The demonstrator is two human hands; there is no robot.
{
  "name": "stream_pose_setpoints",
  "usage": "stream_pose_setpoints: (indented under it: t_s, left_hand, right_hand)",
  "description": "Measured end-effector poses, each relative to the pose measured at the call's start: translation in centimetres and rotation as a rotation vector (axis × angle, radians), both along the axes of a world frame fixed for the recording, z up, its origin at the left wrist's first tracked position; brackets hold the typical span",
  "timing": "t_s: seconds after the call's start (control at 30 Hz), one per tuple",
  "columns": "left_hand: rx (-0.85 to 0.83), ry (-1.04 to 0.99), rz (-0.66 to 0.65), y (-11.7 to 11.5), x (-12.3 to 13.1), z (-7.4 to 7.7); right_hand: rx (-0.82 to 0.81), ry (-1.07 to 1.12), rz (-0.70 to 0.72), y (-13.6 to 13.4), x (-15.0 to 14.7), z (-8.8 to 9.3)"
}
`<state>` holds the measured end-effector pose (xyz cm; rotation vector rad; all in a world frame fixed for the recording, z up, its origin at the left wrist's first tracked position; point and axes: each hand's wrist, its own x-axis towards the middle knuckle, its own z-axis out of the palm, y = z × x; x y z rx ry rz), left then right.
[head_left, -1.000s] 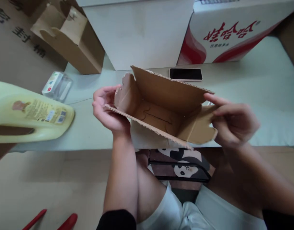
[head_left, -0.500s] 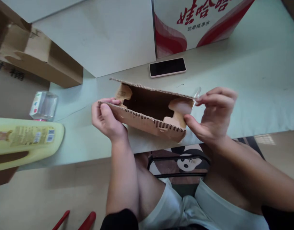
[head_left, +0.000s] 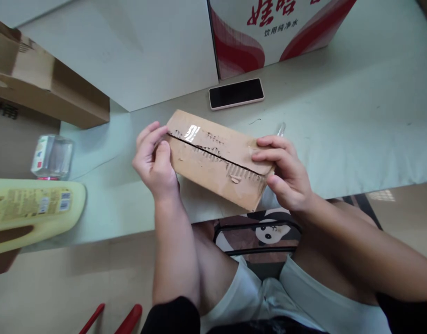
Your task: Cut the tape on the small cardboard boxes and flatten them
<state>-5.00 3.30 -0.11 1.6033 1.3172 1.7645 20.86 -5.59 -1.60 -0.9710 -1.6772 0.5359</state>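
Observation:
A small brown cardboard box (head_left: 216, 162) sits tilted at the table's front edge, its two top flaps folded down and meeting along a dark, narrow seam. The cardboard is torn beside that seam, and shiny clear tape shows at the upper left. My left hand (head_left: 156, 162) is closed on the box's left end, with fingertips at the seam. At the right end, my right hand (head_left: 288, 174) grips the box, fingers lying over the far flap and thumb at the corner. A clear plastic piece (head_left: 281, 129) pokes out behind my right hand, mostly hidden.
Beyond the box lies a phone (head_left: 236, 93) on the pale green table (head_left: 366, 139). A red-and-white carton (head_left: 272, 46) and a white panel (head_left: 130, 55) stand behind. On the left are a clear bottle (head_left: 55, 157), a yellow jug (head_left: 74, 199) and a larger cardboard box (head_left: 77, 102).
The flaps, raised with the inside showing before, have been folded down over the opening. My right hand has moved left and down onto the far flap.

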Motion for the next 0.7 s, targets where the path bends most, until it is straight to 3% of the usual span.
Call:
stream_pose_setpoints:
  t_s: [0.33,0.53,0.7]
  left_hand:
    - [-0.036,0.045,-0.003,-0.2,0.4,0.6]
    - [-0.119,0.131,0.068,-0.4,0.6,1.1]
    - [-0.097,0.02,0.072,0.0,0.3,0.7]
  right_hand:
    - [0.011,0.029,0.007,0.1,-0.6,-0.1]
    - [0.012,-0.011,-0.007,-0.1,-0.6,-0.2]
    - [-0.062,0.129,0.021,0.1,-0.5,-1.8]
